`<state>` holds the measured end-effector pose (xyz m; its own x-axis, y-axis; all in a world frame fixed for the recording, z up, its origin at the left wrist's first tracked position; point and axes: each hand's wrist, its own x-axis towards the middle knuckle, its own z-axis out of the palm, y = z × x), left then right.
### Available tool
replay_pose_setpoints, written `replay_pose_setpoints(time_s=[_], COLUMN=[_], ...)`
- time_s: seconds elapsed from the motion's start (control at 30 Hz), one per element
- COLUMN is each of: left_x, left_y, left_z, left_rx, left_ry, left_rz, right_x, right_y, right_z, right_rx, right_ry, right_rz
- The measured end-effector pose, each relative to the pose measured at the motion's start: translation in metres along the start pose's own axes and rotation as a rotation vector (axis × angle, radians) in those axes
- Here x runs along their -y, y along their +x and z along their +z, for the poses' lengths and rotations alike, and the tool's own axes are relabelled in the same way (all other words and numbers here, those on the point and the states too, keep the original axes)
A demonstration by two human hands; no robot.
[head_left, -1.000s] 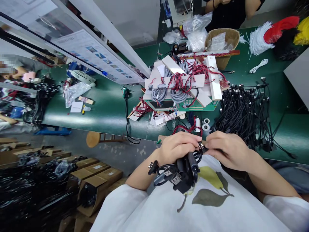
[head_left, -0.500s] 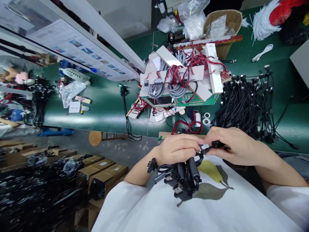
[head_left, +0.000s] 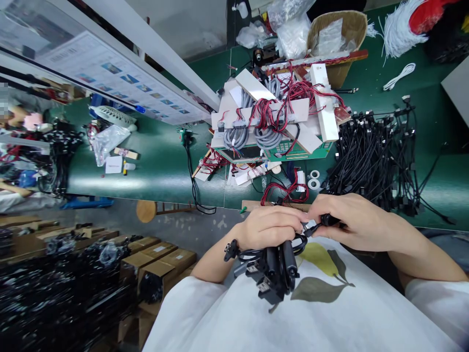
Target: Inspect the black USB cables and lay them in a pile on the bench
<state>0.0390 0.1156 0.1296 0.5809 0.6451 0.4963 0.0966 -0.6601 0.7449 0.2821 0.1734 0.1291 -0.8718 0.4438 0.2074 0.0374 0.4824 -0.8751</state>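
Note:
My left hand point(head_left: 269, 226) is closed around a bundle of black cables point(head_left: 273, 274), whose thick plug ends hang below the fingers in front of the white shirt. One loose-looking connector point(head_left: 230, 250) sticks out by the wrist. Close beside it, my right hand point(head_left: 348, 220) pinches a black cable point(head_left: 330, 220) between thumb and fingers. A small silvery connector end point(head_left: 309, 225) shows between the two hands, whose fingertips nearly meet. The palm side of the left hand and much of the bundle's upper part are hidden.
Many black cables point(head_left: 362, 161) lie piled on the green table point(head_left: 164, 166) at right. Boards with red-black wires and grey coils point(head_left: 269, 138) stand in the middle. Two white rings point(head_left: 314, 184) lie near the edge. Cardboard boxes point(head_left: 172, 264) and a stool point(head_left: 145, 210) are at lower left.
The hanging plug ends have swung slightly left and up. The silvery connector between the hands shows a little more. Both hands keep their grip in nearly the same place.

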Motion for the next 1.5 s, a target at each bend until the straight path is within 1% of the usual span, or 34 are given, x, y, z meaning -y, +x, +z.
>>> replay_pose_setpoints(time_s=[0.1,0.2,0.33,0.53,0.67,0.77,0.87,1.0,1.23,1.37,1.5], left_x=[0.000,0.000,0.000,0.000,-0.002,-0.002,-0.001,-0.001,-0.001,0.002,0.004], left_y=[-0.004,-0.007,-0.011,-0.014,-0.014,-0.013,-0.012,-0.014,-0.014,-0.012,-0.011], left_z=[0.002,0.004,0.007,0.010,0.012,0.013,0.014,0.016,0.018,0.019,0.023], left_rx=[0.006,-0.016,-0.029,-0.060,-0.075,-0.085,-0.077,-0.077,-0.095,-0.096,-0.140], left_ry=[-0.023,-0.037,-0.071,-0.099,-0.103,-0.114,-0.118,-0.129,-0.152,-0.188,-0.224], left_rz=[0.006,0.001,-0.028,-0.027,-0.054,-0.041,-0.023,-0.051,-0.073,-0.055,-0.067], right_x=[0.000,-0.001,0.000,0.002,0.001,0.001,0.000,0.000,0.000,0.000,-0.001], right_y=[-0.001,-0.002,-0.003,-0.003,-0.004,-0.005,-0.007,-0.007,-0.008,-0.009,-0.010], right_z=[0.001,0.003,0.006,0.007,0.008,0.008,0.008,0.007,0.007,0.006,0.006], right_rx=[0.014,0.028,0.015,-0.012,-0.020,-0.023,-0.021,-0.026,-0.013,-0.010,-0.010], right_ry=[0.008,0.010,-0.002,-0.017,-0.025,-0.022,-0.024,-0.027,-0.019,-0.007,0.002], right_rz=[0.040,0.075,0.105,0.094,0.087,0.088,0.084,0.081,0.122,0.132,0.152])
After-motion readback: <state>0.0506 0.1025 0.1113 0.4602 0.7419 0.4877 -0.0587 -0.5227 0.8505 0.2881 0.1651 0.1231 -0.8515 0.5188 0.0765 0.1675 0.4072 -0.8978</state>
